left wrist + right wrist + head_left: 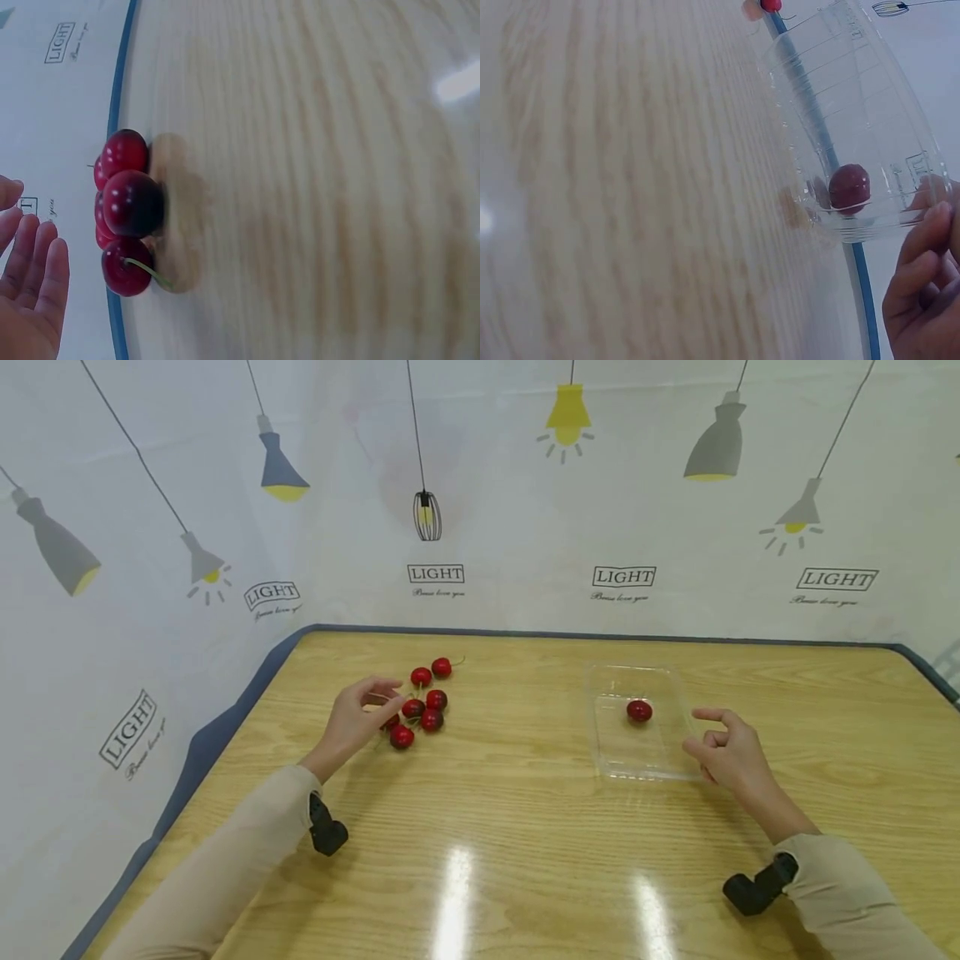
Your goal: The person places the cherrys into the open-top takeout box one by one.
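Observation:
Several dark red cherries (402,737) lie in a loose cluster on the left of the table, some with green stems. My left hand (358,714) hovers at the cluster's left side, fingers extended and partly covering one cherry. The left wrist view shows those fingers (54,277) held straight, apart from the cherries (133,204). On the right, a clear plastic box (611,774) has a single cherry (639,711) inside. My right hand (731,756) pinches the box's right rim between thumb and index finger, its other fingers curled.
The wooden table (517,827) has a dark blue border along its back and left. Behind it hangs a white cloth (510,527) printed with lamps and lettering. Black wrist cameras are strapped at both sleeves (247,843).

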{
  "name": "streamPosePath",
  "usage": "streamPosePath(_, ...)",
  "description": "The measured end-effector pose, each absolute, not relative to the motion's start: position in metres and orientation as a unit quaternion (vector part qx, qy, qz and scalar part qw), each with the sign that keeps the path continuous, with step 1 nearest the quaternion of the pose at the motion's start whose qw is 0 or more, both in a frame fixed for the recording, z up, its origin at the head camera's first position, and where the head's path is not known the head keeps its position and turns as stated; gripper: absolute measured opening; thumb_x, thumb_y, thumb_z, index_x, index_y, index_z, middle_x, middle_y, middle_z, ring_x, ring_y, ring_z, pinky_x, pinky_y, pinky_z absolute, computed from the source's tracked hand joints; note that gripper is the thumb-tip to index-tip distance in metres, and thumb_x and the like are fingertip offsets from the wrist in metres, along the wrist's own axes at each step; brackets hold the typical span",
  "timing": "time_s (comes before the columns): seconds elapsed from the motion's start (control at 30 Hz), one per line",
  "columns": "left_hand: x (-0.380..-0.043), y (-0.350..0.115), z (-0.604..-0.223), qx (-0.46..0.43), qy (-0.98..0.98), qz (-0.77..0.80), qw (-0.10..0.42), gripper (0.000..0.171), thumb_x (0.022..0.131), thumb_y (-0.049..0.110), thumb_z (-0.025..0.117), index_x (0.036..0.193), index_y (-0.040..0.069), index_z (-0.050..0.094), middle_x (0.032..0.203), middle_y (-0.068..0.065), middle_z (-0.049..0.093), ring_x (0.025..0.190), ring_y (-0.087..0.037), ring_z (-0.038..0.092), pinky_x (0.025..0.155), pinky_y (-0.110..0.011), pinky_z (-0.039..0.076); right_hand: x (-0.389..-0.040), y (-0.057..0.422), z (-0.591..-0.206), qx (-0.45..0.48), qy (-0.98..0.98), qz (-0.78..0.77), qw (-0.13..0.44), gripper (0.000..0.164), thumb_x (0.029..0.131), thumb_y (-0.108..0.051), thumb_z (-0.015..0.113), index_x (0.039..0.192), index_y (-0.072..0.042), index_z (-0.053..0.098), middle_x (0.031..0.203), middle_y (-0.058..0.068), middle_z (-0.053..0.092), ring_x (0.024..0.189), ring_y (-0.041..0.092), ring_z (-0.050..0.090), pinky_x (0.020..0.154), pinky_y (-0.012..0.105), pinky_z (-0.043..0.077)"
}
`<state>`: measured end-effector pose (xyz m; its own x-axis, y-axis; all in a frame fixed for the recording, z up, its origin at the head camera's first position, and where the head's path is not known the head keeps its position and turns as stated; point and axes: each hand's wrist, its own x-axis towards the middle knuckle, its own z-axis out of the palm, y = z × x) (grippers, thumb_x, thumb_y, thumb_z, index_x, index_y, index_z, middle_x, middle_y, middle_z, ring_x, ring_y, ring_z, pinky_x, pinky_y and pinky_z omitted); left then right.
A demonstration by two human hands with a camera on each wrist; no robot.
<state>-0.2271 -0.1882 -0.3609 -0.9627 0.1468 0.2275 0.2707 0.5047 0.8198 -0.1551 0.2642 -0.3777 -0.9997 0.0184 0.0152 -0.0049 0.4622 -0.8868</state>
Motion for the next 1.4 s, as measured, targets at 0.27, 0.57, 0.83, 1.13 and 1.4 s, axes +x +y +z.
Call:
streamPosePath(0.27,-0.220,-0.200,-0.370,-0.090,-0.885,-0.455,0.040,0.029,0.085,0.016,0.060,0.108,-0.001,0.059,0.094,-0.014,0.061,0.089,-0.025,0.055,0.079,-0.039,0.044,-0.155,0.264,-0.377,-0.007,-0.854,0.520,0.009,0.050,0.085,-0.002,0.049,0.130,0.008,0.029,0.048,-0.007,0.035,0.037,0.008,0.032,0.038,0.025,0.032)
streamPosePath(0.57,-0.217,-0.211,-0.379,-0.082,-0.898,-0.432,0.009,0.023,0.083,0.014,0.063,0.102,0.001,0.062,0.092,-0.012,0.062,0.088,-0.026,0.056,0.077,-0.038,0.044,-0.155,0.265,-0.377,-0.005,-0.856,0.518,0.012,0.050,0.085,-0.003,0.050,0.130,0.008,0.029,0.049,-0.006,0.034,0.038,0.008,0.032,0.039,0.025,0.032)
streamPosePath(0.83,-0.213,-0.214,-0.394,-0.063,-0.902,-0.427,0.011,0.018,0.081,0.011,0.064,0.095,0.000,0.062,0.086,-0.010,0.060,0.082,-0.022,0.055,0.074,-0.033,0.045,-0.155,0.265,-0.378,-0.009,-0.858,0.513,0.013,0.050,0.085,-0.003,0.050,0.129,0.008,0.030,0.049,-0.007,0.034,0.039,0.008,0.032,0.040,0.025,0.033)
streamPosePath(1.13,-0.213,-0.216,-0.396,-0.050,-0.905,-0.423,0.006,0.018,0.080,0.010,0.066,0.093,-0.001,0.061,0.084,-0.009,0.059,0.078,-0.020,0.054,0.069,-0.028,0.043,-0.155,0.265,-0.377,-0.006,-0.860,0.511,0.014,0.050,0.085,-0.003,0.050,0.129,0.008,0.030,0.048,-0.007,0.033,0.039,0.007,0.030,0.042,0.025,0.035)
streamPosePath(1.4,-0.216,-0.220,-0.401,-0.031,-0.900,-0.434,-0.027,0.023,0.078,0.012,0.068,0.096,-0.001,0.061,0.086,-0.009,0.058,0.079,-0.020,0.054,0.067,-0.026,0.044,-0.156,0.266,-0.379,-0.007,-0.861,0.509,0.009,0.050,0.085,-0.005,0.050,0.129,0.007,0.029,0.048,-0.007,0.034,0.039,0.008,0.031,0.042,0.026,0.036)
